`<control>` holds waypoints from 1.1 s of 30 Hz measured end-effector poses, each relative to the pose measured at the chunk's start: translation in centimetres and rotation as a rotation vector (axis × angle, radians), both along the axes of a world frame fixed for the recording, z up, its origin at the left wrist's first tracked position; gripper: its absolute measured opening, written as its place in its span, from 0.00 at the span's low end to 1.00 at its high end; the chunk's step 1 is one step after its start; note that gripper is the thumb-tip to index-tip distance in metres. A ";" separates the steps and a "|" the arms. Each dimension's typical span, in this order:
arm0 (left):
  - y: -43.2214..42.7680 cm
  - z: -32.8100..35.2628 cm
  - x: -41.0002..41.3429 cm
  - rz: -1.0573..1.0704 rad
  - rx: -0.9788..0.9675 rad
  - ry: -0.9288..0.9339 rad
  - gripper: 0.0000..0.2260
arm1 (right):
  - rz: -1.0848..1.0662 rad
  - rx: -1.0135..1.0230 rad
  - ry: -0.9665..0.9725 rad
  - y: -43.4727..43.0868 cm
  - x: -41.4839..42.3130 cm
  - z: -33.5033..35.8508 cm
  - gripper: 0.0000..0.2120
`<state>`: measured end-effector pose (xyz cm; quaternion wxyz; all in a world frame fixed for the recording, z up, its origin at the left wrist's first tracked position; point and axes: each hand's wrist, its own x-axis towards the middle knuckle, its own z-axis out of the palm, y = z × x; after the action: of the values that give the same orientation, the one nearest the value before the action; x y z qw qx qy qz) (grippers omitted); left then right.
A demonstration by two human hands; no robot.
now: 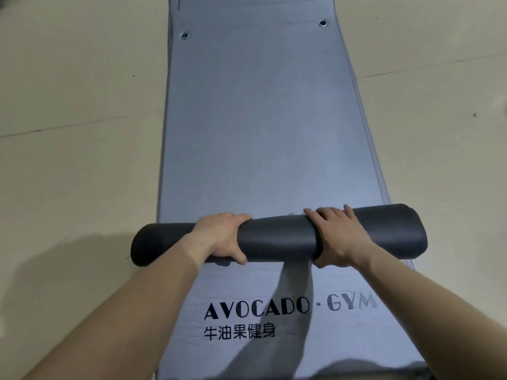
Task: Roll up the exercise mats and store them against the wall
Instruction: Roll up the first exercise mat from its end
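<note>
Rolling: under way, early stage by the look of it; dark roll (277, 237) crosswise in lower-mid frame, slightly slanted, R end higher in frame.
L hand (222, 237): gripping roll left of ctr; fingers (233, 217) curled over far side, thumb hooked round near side.
R hand (333, 235): gripping roll right of ctr; fingers (329, 215) wrapped over top, thumb tucked under near edge.
Roll support: resting on grey mat (260, 119), both ends overhanging mat's sides in the picture.
Grey mat: flat on floor (68, 105), running from bottom edge up to top of frame; long stretch beyond roll unrolled.
Logo (274, 308): "AVOCADO · GYM" print plus characters, lower ctr, on grey surface nearer than roll.
Layers: stepped edges along mat's R side (365, 105) and at top, so prob. several mats stacked; count unclear.
Eyelets: one at upper left of mat (185, 35), one upper right (323, 22); partial third at top edge.
Roll vs flat sheet: can't tell if joined; likely top mat's dark underside turned outward.
Done: only a short length wound up, judging by thin roll.
Left: most of this mat, prob. rest of stack, then storing.
Wall: not in view; no mat stored as far as visible.
</note>
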<state>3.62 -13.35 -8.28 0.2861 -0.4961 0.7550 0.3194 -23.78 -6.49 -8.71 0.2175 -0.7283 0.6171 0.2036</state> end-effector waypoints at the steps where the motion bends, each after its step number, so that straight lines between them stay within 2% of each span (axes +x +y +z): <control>1: -0.8 0.1 0.0 0.031 0.055 0.010 0.45 | -0.011 -0.105 0.033 1.9 0.6 -0.3 0.53; 3: -2.6 0.8 -0.1 0.086 0.171 0.034 0.44 | -0.064 -0.219 0.073 4.5 1.6 -1.2 0.55; 4: -3.0 0.9 0.1 0.104 0.165 0.039 0.45 | -0.089 -0.221 0.075 4.4 1.9 -1.3 0.55; 5: -2.8 1.2 0.2 0.124 0.075 0.031 0.45 | -0.095 -0.216 0.068 3.5 1.9 -1.2 0.54; 8: 1.6 1.3 0.6 0.153 -0.538 0.008 0.37 | -0.084 -0.130 -0.025 -2.7 0.8 0.4 0.50; 9: 3.3 1.1 0.5 0.130 -0.588 0.004 0.37 | -0.077 -0.068 -0.051 -4.7 0.6 1.3 0.53; 11: 3.8 0.0 0.1 0.079 -0.479 -0.054 0.49 | -0.069 -0.052 -0.070 -6.6 0.7 2.1 0.55; 13: 0.0 -1.1 0.0 0.097 -0.394 -0.057 0.57 | -0.079 -0.197 -0.033 -6.0 0.9 1.5 0.53; 14: -2.5 -1.2 -0.1 0.126 -0.338 -0.028 0.56 | -0.059 -0.262 0.018 -5.2 1.0 0.8 0.57; 16: -6.3 -0.9 -0.4 0.163 -0.270 0.030 0.50 | 0.024 -0.258 0.158 -4.7 0.9 -0.9 0.69; 18: -6.8 -1.6 -0.8 0.164 -0.321 0.078 0.48 | 0.031 -0.268 0.179 -6.6 0.6 -2.3 0.71; 21: -4.7 -3.2 -1.2 -0.044 -0.511 -0.058 0.60 | 0.068 -0.306 0.133 -10.3 0.0 -2.9 0.64; 24: -5.5 -3.8 -1.2 -0.122 -0.628 -0.076 0.56 | 0.089 -0.257 0.083 -11.9 -0.3 -1.8 0.59; 28: -5.0 -1.6 -0.5 -0.133 -0.465 -0.045 0.52 | 0.066 -0.058 0.038 -10.3 0.5 0.6 0.57; 31: -2.1 0.3 0.0 -0.184 -0.237 -0.032 0.50 | 0.014 0.148 -0.002 -6.2 0.9 1.5 0.61; 33: -1.4 0.8 -0.3 -0.181 -0.096 -0.030 0.50 | -0.069 0.113 0.031 -2.0 1.1 1.1 0.65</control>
<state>3.31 -14.79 -7.50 0.3008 -0.4438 0.8068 0.2484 -22.70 -8.54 -7.59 0.2558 -0.6899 0.6326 0.2417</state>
